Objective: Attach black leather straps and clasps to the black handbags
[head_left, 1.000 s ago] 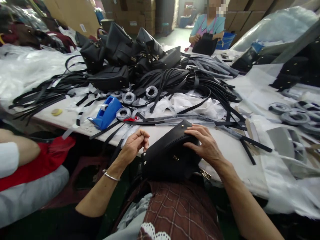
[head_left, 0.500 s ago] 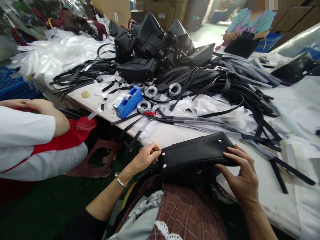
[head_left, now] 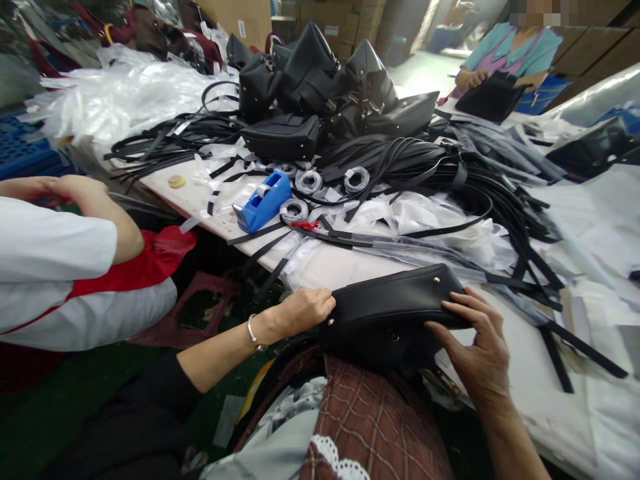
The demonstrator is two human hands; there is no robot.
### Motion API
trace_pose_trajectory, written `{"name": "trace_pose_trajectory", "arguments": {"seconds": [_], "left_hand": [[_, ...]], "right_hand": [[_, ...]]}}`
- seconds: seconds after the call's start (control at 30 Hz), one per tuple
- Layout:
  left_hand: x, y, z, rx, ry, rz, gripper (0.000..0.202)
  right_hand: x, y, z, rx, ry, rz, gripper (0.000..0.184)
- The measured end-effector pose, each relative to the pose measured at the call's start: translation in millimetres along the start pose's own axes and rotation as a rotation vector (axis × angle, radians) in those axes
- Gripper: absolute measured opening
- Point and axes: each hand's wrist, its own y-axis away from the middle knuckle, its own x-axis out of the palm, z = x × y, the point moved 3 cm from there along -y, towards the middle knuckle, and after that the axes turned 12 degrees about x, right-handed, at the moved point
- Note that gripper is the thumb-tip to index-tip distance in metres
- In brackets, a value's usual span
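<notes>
A black handbag [head_left: 390,300] rests on my lap against the table edge, its bottom turned upward with small metal feet at the corners. My right hand [head_left: 480,340] grips the bag's right end, fingers over the bottom and thumb on the near side. At the left end, my left hand [head_left: 313,308] is closed in a pinch over a corner. Its fingertips hide the foot there, and whatever they hold cannot be made out. Just below them a pale metal foot [head_left: 331,322] shows.
Behind the bag lie a blue tape dispenser [head_left: 265,201], rolled clear coils [head_left: 357,179], black straps [head_left: 400,160] and a heap of black bags [head_left: 310,80]. Clear plastic wrap [head_left: 130,100] is piled at left. A person in a white sleeve [head_left: 55,240] sits close on my left; another person stands far right.
My left hand has moved slightly right and onto the bag's corner, covering the upper foot that showed before. My right hand keeps its hold. The view has shifted slightly.
</notes>
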Motion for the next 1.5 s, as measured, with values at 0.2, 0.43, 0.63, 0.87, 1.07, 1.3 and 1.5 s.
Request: {"name": "trace_pose_trajectory", "arguments": {"seconds": [0.2,0.43,0.63,0.87,1.07,1.3,1.5], "left_hand": [[19.7,1.9,-0.7,-0.056,-0.031,-0.086,0.018],[20.0,14.3,8.5,-0.121,0.336,-0.378,0.016],[21.7,13.4,8.8,-0.075,0.246,-0.256,0.023],[28.6,2.8,8.0,-0.162,0.223,-0.2,0.021],[33.7,6.7,12.0,-0.277,0.394,-0.375,0.014],[31.8,16.4,9.6,-0.16,0.355,-0.321,0.017],[26.4,4.7,-1.3,-0.103,0.014,-0.091,0.018]], "right_hand": [[2.3,0.1,3.2,0.002,-0.007,-0.011,0.031],[1.8,-0.8,2.5,0.004,-0.014,0.001,0.03],[3.2,-1.0,2.5,0.0,-0.02,-0.006,0.03],[6.9,-1.6,3.9,0.0,-0.015,-0.007,0.03],[7.4,-1.5,3.8,-0.004,-0.015,0.0,0.03],[6.8,-1.0,3.4,0.001,-0.016,0.002,0.03],[7.6,-1.0,2.6,0.006,-0.021,-0.004,0.031]]}}
